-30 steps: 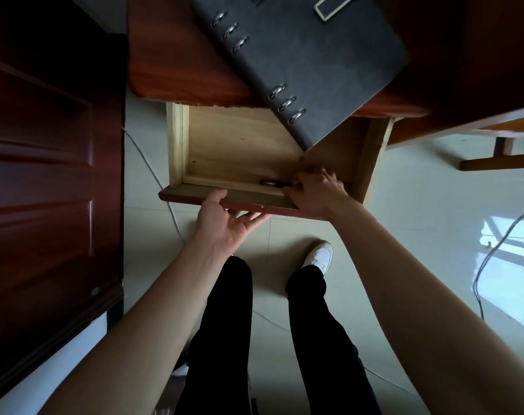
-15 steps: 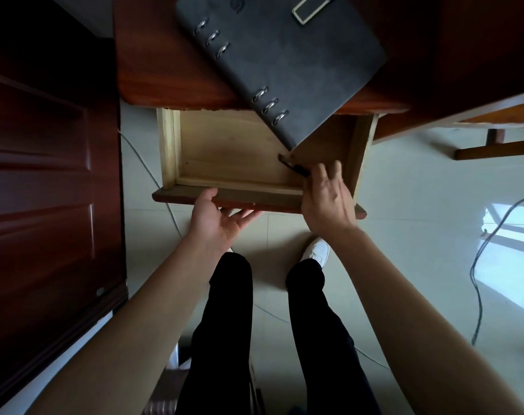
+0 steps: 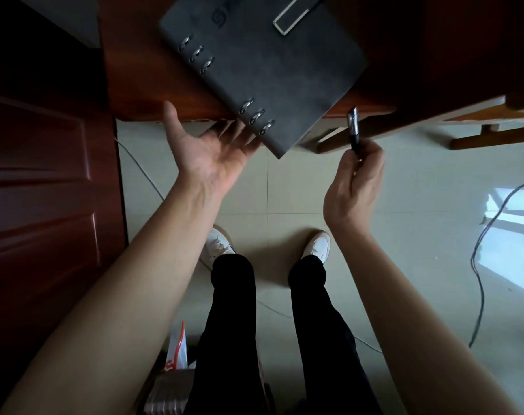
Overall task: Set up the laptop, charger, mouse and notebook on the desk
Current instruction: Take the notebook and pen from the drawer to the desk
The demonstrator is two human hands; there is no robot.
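A dark grey ring-bound notebook (image 3: 263,61) lies slanted on the reddish wooden desk (image 3: 140,82), with one corner hanging past the front edge. My left hand (image 3: 208,151) is open, palm up, its fingers under the desk edge beside that corner. My right hand (image 3: 355,187) is shut on a black pen (image 3: 353,130), which it holds upright below the desk's front edge. The drawer is pushed in and hidden. Laptop, charger and mouse are not in view.
A dark wooden door (image 3: 42,211) stands at the left. Cables (image 3: 479,265) trail over the pale tiled floor on the right. My legs and white shoes (image 3: 316,247) are below. A bag (image 3: 176,351) and a box sit by my feet.
The drawer, open before, is now pushed in under the desk. My right hand took the pen out of it and lifted it. My left hand went from the drawer front to the desk edge.
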